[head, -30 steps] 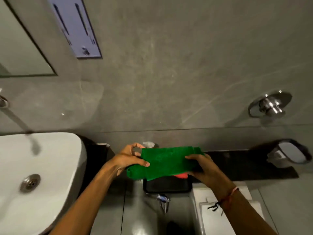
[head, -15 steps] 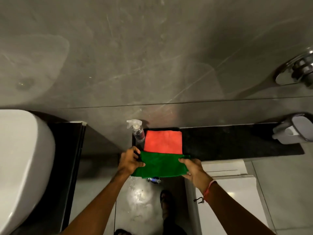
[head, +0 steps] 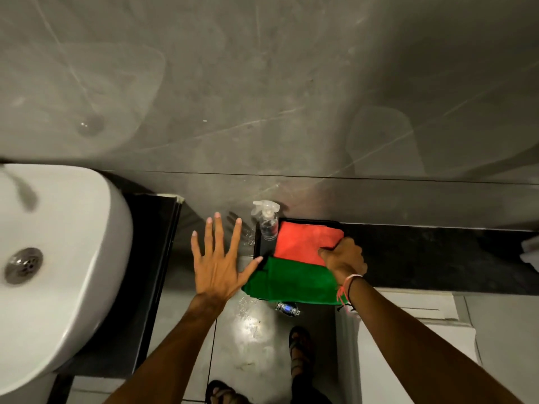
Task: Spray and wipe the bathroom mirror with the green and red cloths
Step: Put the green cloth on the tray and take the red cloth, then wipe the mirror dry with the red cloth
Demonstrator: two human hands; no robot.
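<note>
A folded green cloth (head: 288, 282) lies over the near edge of a black tray (head: 310, 221), just in front of a folded red cloth (head: 304, 242) on the same tray. A clear spray bottle (head: 267, 223) stands upright at the tray's left end, against the wall. My left hand (head: 217, 262) hovers flat with spread fingers left of the tray, its thumb tip close to the green cloth's left corner. My right hand (head: 344, 258) rests curled on the right edge where the two cloths meet. The mirror is out of view.
A white washbasin (head: 55, 258) with a metal drain fills the left. A black ledge (head: 423, 252) runs right along the grey tiled wall (head: 262, 97). A white toilet tank lid (head: 414, 330) sits below it. Sandalled feet (head: 300, 345) stand on the wet floor.
Both hands lowered the green cloth onto the tray in front of the red cloth. My left hand let go and opened to the left. My right hand moved up onto the cloths' right edge.
</note>
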